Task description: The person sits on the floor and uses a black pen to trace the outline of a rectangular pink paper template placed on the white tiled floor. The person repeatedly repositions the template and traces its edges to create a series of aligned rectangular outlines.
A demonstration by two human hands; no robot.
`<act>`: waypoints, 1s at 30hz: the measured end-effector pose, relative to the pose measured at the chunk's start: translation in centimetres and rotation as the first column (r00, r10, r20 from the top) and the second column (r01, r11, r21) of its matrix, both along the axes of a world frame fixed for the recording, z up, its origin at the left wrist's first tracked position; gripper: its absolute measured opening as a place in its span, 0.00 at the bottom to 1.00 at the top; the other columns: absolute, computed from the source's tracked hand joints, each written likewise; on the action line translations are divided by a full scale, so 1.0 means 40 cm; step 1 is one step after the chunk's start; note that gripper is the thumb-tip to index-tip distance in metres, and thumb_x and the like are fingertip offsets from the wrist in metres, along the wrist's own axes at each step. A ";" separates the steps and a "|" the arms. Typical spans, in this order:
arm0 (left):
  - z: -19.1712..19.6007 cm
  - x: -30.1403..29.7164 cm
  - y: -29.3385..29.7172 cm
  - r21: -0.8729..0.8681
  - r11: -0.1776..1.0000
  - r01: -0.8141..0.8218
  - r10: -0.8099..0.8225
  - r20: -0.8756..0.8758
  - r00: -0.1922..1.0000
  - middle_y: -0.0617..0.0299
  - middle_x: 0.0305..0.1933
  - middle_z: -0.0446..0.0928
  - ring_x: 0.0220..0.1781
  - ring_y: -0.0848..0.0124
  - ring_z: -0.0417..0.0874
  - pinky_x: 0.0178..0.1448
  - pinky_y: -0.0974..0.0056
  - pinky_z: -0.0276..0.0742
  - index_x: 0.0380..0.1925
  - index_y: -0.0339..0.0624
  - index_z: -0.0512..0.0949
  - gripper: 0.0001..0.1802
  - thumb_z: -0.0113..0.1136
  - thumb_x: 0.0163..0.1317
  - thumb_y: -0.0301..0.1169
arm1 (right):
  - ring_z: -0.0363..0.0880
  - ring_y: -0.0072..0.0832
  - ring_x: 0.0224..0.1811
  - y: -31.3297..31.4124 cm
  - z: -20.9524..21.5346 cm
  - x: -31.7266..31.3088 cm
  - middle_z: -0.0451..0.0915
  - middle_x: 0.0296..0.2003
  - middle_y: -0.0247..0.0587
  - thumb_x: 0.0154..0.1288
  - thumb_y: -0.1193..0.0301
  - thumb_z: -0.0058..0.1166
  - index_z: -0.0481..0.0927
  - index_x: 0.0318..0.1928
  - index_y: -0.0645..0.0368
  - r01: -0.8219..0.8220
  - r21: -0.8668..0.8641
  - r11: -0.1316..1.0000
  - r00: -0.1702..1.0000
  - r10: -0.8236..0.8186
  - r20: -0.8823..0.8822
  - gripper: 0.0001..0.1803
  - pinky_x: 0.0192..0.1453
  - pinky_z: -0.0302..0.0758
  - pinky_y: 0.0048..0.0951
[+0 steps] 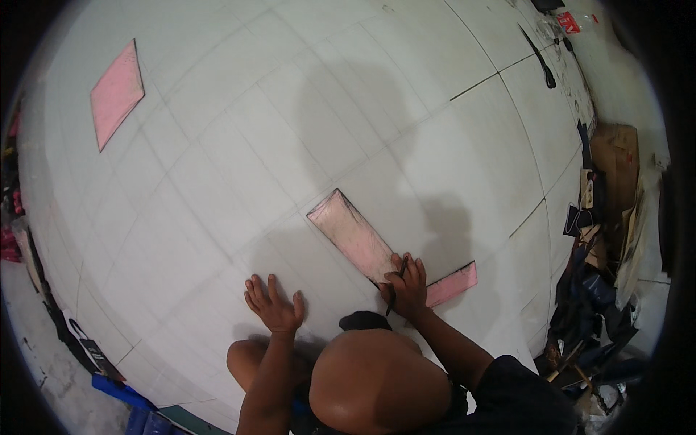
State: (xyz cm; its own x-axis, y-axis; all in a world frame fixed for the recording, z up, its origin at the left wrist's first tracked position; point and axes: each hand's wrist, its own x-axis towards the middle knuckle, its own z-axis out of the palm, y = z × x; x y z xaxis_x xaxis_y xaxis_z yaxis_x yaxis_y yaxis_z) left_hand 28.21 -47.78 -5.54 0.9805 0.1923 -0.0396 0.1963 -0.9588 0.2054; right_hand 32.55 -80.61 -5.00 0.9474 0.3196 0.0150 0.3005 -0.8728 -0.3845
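Note:
A long pink rectangular pattern piece [355, 230] with dark edges lies on a wide white sheet [239, 109] marked with faint crossing lines. My right hand [407, 290] rests at the near end of this piece, its fingers closed around a slim dark pen-like stick [392, 293]. Beside that hand, partly covered by it, is a smaller pink strip [457, 281]. My left hand [275, 306] lies flat on the sheet with fingers spread, holding nothing, to the left of the rectangular piece.
A pink diamond-shaped piece [118, 98] lies at the far left. Dark scissors [540, 61] lie at the far right. Along the right edge are a cardboard box [616, 156] and a heap of dark scraps [591, 304]. A blue item [122, 391] sits at the lower left.

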 end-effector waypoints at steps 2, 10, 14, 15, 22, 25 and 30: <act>0.001 0.000 -0.001 -0.010 1.000 -0.011 0.011 0.013 1.000 0.40 0.82 0.54 0.85 0.41 0.49 0.84 0.35 0.39 0.72 0.39 0.66 0.40 0.58 0.65 0.51 | 0.68 0.55 0.73 0.001 -0.001 0.001 0.77 0.67 0.51 0.64 0.61 0.68 0.80 0.47 0.51 0.001 0.019 1.000 1.000 -0.001 0.001 0.15 0.78 0.57 0.61; 0.005 0.018 -0.002 -0.102 0.993 -0.062 0.069 0.065 0.996 0.39 0.80 0.56 0.84 0.40 0.50 0.84 0.36 0.42 0.71 0.37 0.68 0.37 0.62 0.68 0.47 | 0.68 0.57 0.72 0.019 0.026 0.033 0.75 0.70 0.54 0.62 0.68 0.69 0.79 0.55 0.57 -0.004 0.153 0.988 0.999 -0.004 0.049 0.22 0.77 0.57 0.60; 0.053 0.101 -0.059 -0.246 0.969 -0.024 0.055 0.118 0.992 0.38 0.80 0.57 0.84 0.39 0.52 0.84 0.37 0.45 0.72 0.36 0.67 0.40 0.66 0.67 0.48 | 0.69 0.52 0.73 -0.011 0.073 0.059 0.75 0.70 0.52 0.62 0.71 0.69 0.79 0.57 0.57 -0.039 0.247 0.968 0.999 0.047 -0.026 0.23 0.74 0.61 0.56; 0.075 0.136 -0.085 -0.265 0.964 0.022 0.015 0.138 0.990 0.38 0.80 0.57 0.84 0.39 0.52 0.84 0.37 0.46 0.72 0.36 0.67 0.42 0.67 0.66 0.49 | 0.69 0.52 0.73 -0.025 0.074 0.056 0.75 0.70 0.51 0.62 0.71 0.69 0.79 0.58 0.57 -0.041 0.242 0.970 0.999 0.048 -0.026 0.23 0.73 0.62 0.56; 0.092 0.231 -0.162 -0.244 0.949 0.201 -0.230 -0.099 0.968 0.39 0.84 0.51 0.86 0.41 0.49 0.85 0.37 0.47 0.80 0.44 0.58 0.52 0.65 0.65 0.61 | 0.66 0.55 0.75 -0.052 0.050 0.005 0.76 0.70 0.49 0.67 0.69 0.65 0.80 0.59 0.54 -0.138 0.091 0.986 0.990 0.138 0.012 0.20 0.75 0.60 0.61; 0.105 0.256 -0.193 -0.157 0.967 0.199 -0.223 -0.157 0.962 0.43 0.85 0.51 0.86 0.43 0.49 0.84 0.35 0.48 0.81 0.47 0.56 0.55 0.65 0.64 0.64 | 0.65 0.58 0.75 -0.031 0.038 -0.021 0.77 0.70 0.48 0.69 0.67 0.63 0.82 0.58 0.52 -0.113 0.101 0.988 0.993 0.111 0.027 0.18 0.77 0.55 0.67; 0.118 0.299 -0.191 -0.138 0.963 0.233 -0.261 -0.247 0.933 0.50 0.86 0.50 0.87 0.47 0.49 0.83 0.32 0.52 0.81 0.49 0.55 0.57 0.66 0.61 0.65 | 0.64 0.57 0.76 -0.008 0.026 -0.025 0.78 0.68 0.46 0.70 0.66 0.63 0.83 0.56 0.51 -0.095 0.103 0.990 0.995 0.091 0.042 0.16 0.78 0.52 0.67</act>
State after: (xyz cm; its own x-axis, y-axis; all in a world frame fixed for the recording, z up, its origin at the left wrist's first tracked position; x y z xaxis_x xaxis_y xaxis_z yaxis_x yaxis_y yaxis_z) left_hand 40.17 -55.43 -0.82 0.9489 -0.0740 -0.3067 0.0158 -0.9597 0.2805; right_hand 31.54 -80.91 -3.97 0.9117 0.4014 0.0872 0.3943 -0.7959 -0.4593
